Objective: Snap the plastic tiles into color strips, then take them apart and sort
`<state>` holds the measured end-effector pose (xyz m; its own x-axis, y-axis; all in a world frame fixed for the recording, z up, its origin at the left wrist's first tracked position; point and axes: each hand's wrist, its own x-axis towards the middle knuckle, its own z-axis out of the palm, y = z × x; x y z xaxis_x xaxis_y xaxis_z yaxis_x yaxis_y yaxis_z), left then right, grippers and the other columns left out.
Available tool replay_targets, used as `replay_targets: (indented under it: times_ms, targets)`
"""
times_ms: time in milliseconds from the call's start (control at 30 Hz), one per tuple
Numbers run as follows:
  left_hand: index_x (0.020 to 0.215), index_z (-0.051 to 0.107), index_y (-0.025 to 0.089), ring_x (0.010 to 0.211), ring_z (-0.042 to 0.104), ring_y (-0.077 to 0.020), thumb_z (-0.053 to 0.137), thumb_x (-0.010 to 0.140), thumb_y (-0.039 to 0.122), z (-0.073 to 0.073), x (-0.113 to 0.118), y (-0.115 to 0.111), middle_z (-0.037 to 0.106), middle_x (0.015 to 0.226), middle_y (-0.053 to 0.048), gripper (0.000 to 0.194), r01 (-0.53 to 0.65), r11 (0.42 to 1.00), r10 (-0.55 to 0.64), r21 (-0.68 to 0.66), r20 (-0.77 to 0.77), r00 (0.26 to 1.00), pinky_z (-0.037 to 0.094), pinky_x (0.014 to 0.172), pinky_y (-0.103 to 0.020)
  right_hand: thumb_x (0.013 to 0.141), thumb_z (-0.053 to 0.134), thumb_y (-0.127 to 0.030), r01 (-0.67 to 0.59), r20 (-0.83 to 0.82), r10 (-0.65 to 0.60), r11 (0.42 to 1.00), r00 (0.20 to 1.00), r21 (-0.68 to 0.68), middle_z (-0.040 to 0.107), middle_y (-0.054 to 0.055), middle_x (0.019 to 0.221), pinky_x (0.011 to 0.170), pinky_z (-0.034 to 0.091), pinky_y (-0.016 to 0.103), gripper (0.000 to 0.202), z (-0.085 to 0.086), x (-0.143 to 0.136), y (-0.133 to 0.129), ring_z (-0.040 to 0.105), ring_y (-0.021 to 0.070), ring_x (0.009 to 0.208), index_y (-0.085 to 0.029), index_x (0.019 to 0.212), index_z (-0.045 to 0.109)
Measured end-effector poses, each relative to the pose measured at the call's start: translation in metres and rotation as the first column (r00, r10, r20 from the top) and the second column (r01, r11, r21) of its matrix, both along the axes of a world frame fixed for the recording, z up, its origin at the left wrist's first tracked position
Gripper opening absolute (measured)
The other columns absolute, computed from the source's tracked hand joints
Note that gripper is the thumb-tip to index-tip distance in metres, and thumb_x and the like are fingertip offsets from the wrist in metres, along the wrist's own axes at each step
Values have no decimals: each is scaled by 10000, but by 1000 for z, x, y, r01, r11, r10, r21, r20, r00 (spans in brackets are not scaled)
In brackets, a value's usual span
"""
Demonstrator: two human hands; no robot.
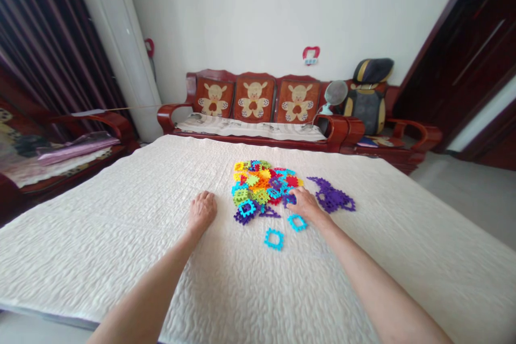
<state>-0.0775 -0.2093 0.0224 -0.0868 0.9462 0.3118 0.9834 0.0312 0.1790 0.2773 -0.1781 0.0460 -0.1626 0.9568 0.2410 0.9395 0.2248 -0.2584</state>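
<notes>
A heap of colourful toothed plastic building pieces (258,180) lies in the middle of the covered table, in yellow, green, orange, red, blue and purple. At its right edge my right hand (305,204) has its thumb and fingers closed about a purple building piece (288,200); part of that piece is hidden. My left hand (203,210) rests on the cloth left of the heap, fingers curled in, with no piece visible in it. Nearer to me lie a blue square frame piece (267,239) and another blue frame piece (291,220). Several purple pieces (334,200) form a separate group on the right.
A cream quilted cloth (121,236) covers the table. Behind it stands a red wooden sofa (242,140) with three bear cushions. A small fan (336,94) and a chair with a massage cushion (366,107) are at the back right. Another wooden armchair (116,121) is at left.
</notes>
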Motion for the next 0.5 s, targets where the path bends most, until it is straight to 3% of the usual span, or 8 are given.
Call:
replay_targets:
  times_ms: [133,233,333,500]
  targets:
    - [1021,589,203,1056,513,-206,340,910,251,-2,-1,1,586,1091,-69,277,-5,1000,5,-5,-4,1000,377,848,-324,609,682,-288,-2,-50,0,999,999,-48,602,68,964,741,398,275,329,10,4,6,557,200,871,-185,920,648]
    - [1022,588,202,1055,511,-209,342,912,257,-4,-2,3,583,1098,-70,276,-1,1000,1,-11,-10,1000,376,844,-328,663,632,-297,-61,-121,47,992,992,-109,626,8,774,640,392,229,168,19,9,14,555,149,719,-185,786,658]
    - [1020,588,201,1055,509,-208,346,911,254,-5,-2,4,582,1102,-72,271,1,1000,-1,-15,-7,1000,370,857,-332,743,552,-323,-90,-208,65,989,976,-116,620,-22,670,579,379,206,202,29,6,30,535,124,638,-175,825,663]
    - [1029,586,203,1070,500,-202,355,908,236,-5,-2,5,578,1123,-76,263,-9,1000,9,-29,9,1000,358,880,-329,763,510,-299,-39,-311,12,996,950,-79,641,-12,716,552,373,194,251,31,-25,64,531,112,623,-153,915,647]
